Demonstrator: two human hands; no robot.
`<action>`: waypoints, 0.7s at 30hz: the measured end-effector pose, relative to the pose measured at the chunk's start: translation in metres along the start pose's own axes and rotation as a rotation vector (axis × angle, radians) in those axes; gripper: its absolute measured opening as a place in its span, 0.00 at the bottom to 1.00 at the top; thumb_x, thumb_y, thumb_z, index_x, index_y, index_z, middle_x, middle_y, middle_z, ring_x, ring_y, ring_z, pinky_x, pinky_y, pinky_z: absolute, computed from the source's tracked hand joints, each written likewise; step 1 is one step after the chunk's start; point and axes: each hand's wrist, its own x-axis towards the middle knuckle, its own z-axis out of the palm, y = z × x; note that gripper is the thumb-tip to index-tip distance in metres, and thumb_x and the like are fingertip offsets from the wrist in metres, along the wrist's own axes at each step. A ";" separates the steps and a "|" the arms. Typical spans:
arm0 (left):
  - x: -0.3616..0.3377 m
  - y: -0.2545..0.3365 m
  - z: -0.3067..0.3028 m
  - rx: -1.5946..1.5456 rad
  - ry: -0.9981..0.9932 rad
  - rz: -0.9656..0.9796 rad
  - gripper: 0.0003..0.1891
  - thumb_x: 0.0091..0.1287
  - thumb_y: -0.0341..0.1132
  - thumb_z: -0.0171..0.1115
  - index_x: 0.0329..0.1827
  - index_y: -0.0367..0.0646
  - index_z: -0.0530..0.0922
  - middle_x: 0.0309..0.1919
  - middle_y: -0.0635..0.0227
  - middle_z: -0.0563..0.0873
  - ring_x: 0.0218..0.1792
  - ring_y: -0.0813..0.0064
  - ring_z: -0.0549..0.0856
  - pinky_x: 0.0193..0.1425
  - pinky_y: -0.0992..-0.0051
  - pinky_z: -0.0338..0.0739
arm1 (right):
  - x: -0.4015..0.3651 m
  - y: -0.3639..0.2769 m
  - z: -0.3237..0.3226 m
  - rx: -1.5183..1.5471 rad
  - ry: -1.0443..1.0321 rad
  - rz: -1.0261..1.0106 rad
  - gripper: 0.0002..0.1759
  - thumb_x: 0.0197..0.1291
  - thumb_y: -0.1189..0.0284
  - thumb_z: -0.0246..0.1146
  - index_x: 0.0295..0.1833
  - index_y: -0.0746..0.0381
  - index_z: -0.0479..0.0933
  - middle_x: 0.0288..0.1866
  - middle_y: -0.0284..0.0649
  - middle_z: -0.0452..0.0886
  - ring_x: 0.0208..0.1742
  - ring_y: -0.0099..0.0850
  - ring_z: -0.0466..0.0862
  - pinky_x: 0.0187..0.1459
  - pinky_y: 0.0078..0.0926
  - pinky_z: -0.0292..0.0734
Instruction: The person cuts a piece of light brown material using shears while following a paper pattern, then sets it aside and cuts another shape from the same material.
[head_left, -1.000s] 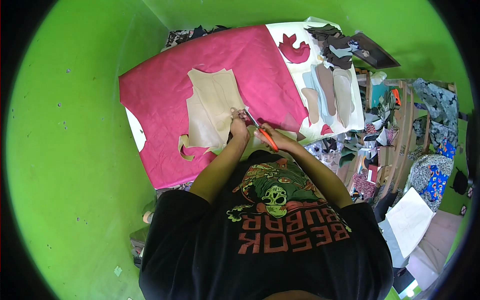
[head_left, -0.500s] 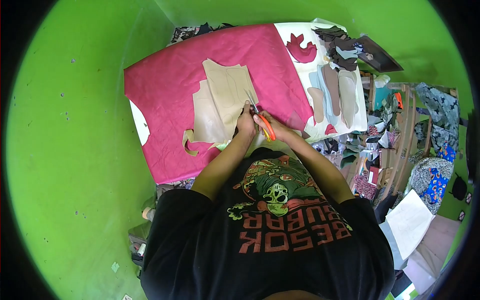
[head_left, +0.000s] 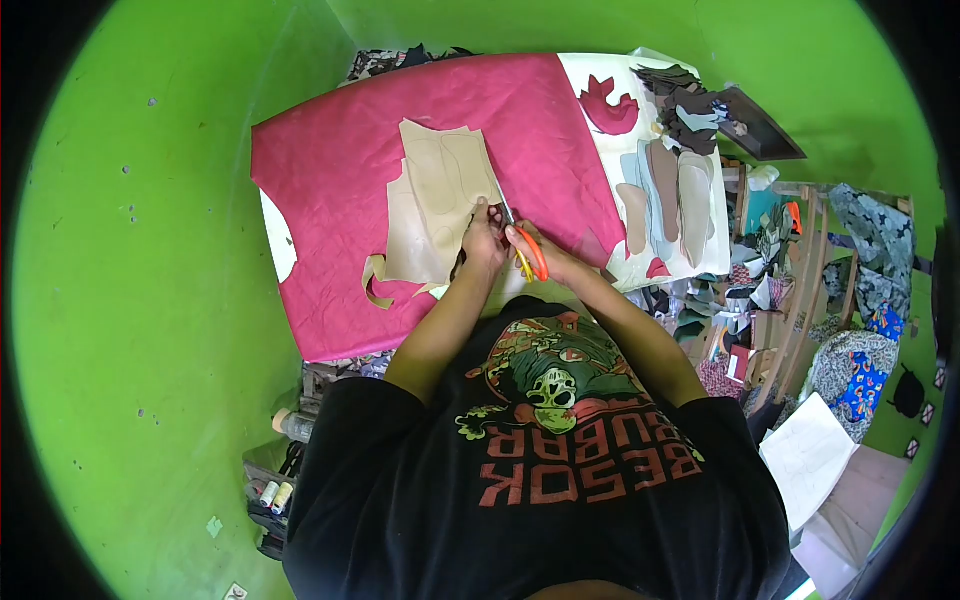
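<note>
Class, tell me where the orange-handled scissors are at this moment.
In the head view, the scissors are in the person's right hand, just right of the left hand, with their blades at the right edge of the tan sheet.

We held orange-handled scissors (head_left: 541,262) in our right hand (head_left: 553,256), with the blades (head_left: 506,208) at the right edge of a tan sheet (head_left: 445,175) that our left hand (head_left: 484,240) gripped by that same edge. Beneath the sheet we had a red cloth (head_left: 330,180) over a white surface (head_left: 708,258), and to the right lay brown and grey pieces (head_left: 662,180).
</note>
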 end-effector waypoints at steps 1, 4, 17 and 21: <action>0.001 0.000 0.002 -0.003 -0.001 0.002 0.16 0.79 0.48 0.63 0.38 0.48 0.73 0.31 0.70 0.77 0.33 0.74 0.78 0.45 0.66 0.83 | -0.002 -0.001 -0.001 -0.003 -0.002 -0.001 0.43 0.69 0.30 0.55 0.60 0.63 0.66 0.40 0.38 0.74 0.36 0.26 0.77 0.37 0.26 0.75; -0.011 0.007 0.017 -0.100 0.072 0.068 0.15 0.79 0.49 0.62 0.39 0.49 0.72 0.34 0.71 0.78 0.35 0.72 0.79 0.46 0.64 0.83 | -0.006 -0.001 -0.001 0.001 -0.005 0.002 0.43 0.68 0.30 0.56 0.59 0.63 0.66 0.40 0.38 0.74 0.36 0.26 0.76 0.37 0.26 0.75; 0.004 -0.005 0.005 0.109 0.099 -0.016 0.18 0.76 0.50 0.65 0.39 0.45 0.76 0.30 0.73 0.75 0.31 0.72 0.77 0.39 0.66 0.79 | -0.004 0.022 0.004 -0.083 -0.001 0.026 0.40 0.71 0.29 0.51 0.60 0.59 0.66 0.41 0.37 0.76 0.38 0.26 0.78 0.38 0.27 0.76; -0.010 -0.007 0.007 0.172 0.037 -0.043 0.17 0.76 0.50 0.66 0.39 0.46 0.77 0.30 0.72 0.76 0.30 0.72 0.77 0.36 0.68 0.77 | -0.006 0.016 0.007 -0.004 0.068 0.051 0.41 0.71 0.28 0.48 0.58 0.59 0.67 0.39 0.36 0.76 0.34 0.26 0.79 0.36 0.27 0.76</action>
